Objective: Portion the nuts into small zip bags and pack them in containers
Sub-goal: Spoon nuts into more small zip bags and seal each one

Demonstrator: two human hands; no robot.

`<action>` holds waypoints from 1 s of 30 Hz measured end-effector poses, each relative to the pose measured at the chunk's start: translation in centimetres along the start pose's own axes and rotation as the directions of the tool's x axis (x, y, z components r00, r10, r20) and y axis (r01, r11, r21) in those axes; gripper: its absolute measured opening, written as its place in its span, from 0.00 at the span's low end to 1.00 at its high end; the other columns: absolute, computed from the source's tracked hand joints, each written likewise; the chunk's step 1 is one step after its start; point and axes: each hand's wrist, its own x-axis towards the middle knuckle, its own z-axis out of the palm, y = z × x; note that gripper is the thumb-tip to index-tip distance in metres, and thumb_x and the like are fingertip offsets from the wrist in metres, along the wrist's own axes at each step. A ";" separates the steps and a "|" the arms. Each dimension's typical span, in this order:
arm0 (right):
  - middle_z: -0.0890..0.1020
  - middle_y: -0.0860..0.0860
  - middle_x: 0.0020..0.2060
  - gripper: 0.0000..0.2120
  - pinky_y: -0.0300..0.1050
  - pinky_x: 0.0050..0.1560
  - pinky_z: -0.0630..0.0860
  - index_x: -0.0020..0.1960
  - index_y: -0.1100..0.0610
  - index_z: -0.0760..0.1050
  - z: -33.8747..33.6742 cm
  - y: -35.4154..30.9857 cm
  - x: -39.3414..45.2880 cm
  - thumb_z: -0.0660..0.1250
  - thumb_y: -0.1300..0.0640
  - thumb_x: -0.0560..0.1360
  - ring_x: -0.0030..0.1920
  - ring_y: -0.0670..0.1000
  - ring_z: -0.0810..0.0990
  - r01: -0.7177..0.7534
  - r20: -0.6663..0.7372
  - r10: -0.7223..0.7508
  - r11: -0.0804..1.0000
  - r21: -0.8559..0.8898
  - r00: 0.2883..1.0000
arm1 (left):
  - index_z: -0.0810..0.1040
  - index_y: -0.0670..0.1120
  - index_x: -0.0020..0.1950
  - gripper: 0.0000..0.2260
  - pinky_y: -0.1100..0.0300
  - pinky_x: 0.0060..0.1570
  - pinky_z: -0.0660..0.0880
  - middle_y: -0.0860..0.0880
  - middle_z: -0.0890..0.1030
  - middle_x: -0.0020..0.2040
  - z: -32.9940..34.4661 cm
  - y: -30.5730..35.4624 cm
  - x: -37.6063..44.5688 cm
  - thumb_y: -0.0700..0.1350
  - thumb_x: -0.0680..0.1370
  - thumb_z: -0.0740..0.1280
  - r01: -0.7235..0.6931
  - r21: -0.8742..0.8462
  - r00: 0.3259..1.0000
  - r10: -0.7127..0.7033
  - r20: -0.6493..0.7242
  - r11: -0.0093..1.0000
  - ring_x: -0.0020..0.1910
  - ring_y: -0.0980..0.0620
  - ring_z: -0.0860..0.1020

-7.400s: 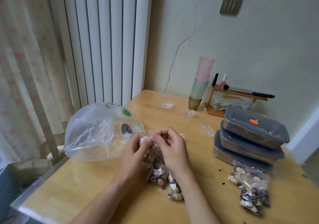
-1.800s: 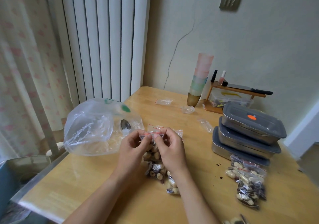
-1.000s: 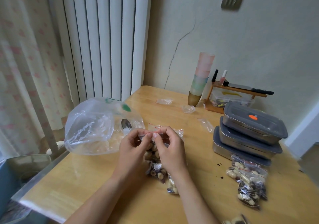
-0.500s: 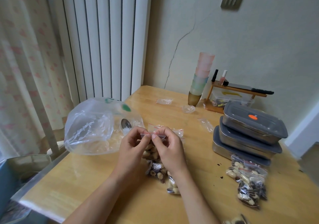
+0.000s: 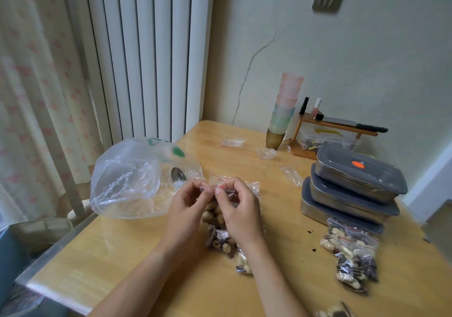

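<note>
Midway through portioning, sealing one more zip bag at frame centre.

Big nut sack (image 5: 127, 184) centre left, part full; three lidded containers (image 5: 352, 184) stacked right; filled bags (image 5: 352, 255) lower right, unpacked. Left hand (image 5: 186, 209) and right hand (image 5: 239, 211) curled, fingertips (image 5: 212, 190) pinching the zip bag (image 5: 217, 209) top edge.

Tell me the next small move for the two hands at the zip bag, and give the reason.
Probably run the pinch along the seal to its ends. Both the left hand and right hand pinch the top strip of the filled zip bag near its middle, so the ends may not be pressed shut.
</note>
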 end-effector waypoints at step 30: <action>0.81 0.47 0.39 0.07 0.41 0.44 0.76 0.43 0.52 0.75 -0.3 -0.1 0.0 0.68 0.62 0.79 0.42 0.50 0.81 0.060 0.021 -0.059 0.996 -0.063 0.998 | 0.77 0.33 0.47 0.05 0.63 0.38 0.76 0.42 0.81 0.39 -0.4 -0.6 0.3 0.35 0.79 0.69 -0.033 -0.004 0.999 0.033 -0.028 0.999 0.38 0.52 0.79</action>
